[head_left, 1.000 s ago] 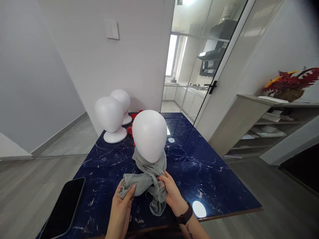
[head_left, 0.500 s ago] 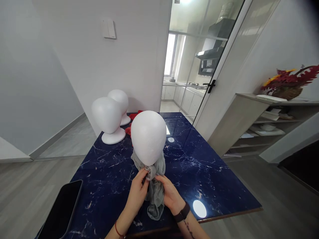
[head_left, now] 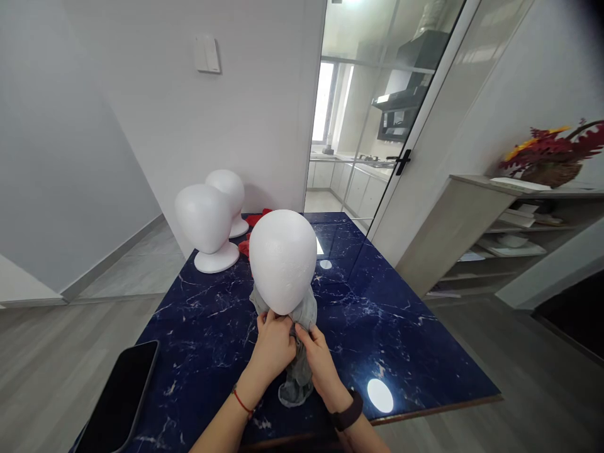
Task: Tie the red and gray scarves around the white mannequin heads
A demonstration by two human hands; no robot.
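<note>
A white foam mannequin head (head_left: 283, 261) stands upright near the middle of the table. Around its neck goes a thin grey scarf (head_left: 306, 311), with a loose end hanging down the front onto the tabletop. Just under the chin, my left hand (head_left: 274, 343) is closed on the scarf, its back toward me and covering most of the knot area. To its right, my right hand (head_left: 319, 358) pinches the scarf between thumb and fingers. The fingertips of my left hand are partly hidden beneath the chin.
Two more white foam heads, a nearer one (head_left: 204, 217) and a farther one (head_left: 229, 189), stand at the back left. Red fabric (head_left: 258, 218) lies behind the middle head. A black phone (head_left: 120, 396) rests at the left edge of the blue marbled table (head_left: 377, 314).
My left hand has moved up and turned over the scarf's knot, now covering it. My right hand has shifted slightly up and right, still at the scarf.
</note>
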